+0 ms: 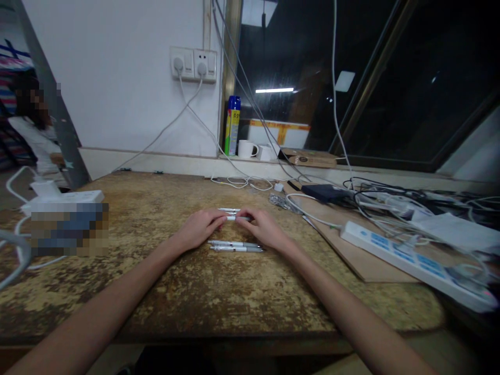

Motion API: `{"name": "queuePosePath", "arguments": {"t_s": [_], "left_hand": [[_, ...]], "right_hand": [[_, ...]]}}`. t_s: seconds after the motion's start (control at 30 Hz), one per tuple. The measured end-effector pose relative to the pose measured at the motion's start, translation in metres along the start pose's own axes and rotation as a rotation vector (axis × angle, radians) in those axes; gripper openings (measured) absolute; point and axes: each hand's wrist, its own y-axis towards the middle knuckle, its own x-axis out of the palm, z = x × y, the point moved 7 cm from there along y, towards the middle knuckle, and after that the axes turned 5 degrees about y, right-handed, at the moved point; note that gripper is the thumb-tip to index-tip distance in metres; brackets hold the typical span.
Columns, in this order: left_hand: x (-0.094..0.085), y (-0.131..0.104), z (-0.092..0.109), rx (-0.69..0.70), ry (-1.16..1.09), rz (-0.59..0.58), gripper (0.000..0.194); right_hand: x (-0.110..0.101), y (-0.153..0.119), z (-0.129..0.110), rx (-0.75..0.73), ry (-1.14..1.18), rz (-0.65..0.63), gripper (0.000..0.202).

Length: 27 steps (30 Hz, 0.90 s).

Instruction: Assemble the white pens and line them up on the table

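The pen lay crosswise between the person's two hands, above or on the table; whether it touched the wood could not be told. The left hand had thumb and fingertips closed on one end and the right hand pinched the other, opened little wider than the barrel, a two-ended hold that would keep it from swinging. On the person's side of the pen, the near pens lay side by side, roughly parallel to it, probably so as to take up little room; just beyond it at least one far pen showed, partly hidden by fingers. Well right of the pen, a power strip rested on a board, likely to feed the cables. Well beyond the pen, a mug and a can stood on the sill, seemingly kept off the working surface
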Motion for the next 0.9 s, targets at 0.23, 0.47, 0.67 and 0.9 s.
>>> {"name": "queuePosePath", "arguments": {"t_s": [0.23,0.47,0.67,0.9], "left_hand": [[-0.0025,0.0001,0.0032,0.008,-0.005,0.0,0.041],[-0.0009,0.0007,0.0041,0.008,0.005,-0.025,0.041],[-0.0015,0.0012,0.0057,0.017,0.004,-0.024,0.041],[-0.0025,0.0006,0.0036,0.001,-0.03,-0.034,0.045]], "right_hand": [[0.0003,0.0016,0.0052,0.041,0.093,0.025,0.018],[-0.0033,0.0024,0.0022,-0.045,0.117,0.072,0.015],[0.0008,0.0031,0.007,0.061,0.179,0.052,0.021],[-0.0054,0.0041,0.0048,-0.027,0.19,0.105,0.015]]}}
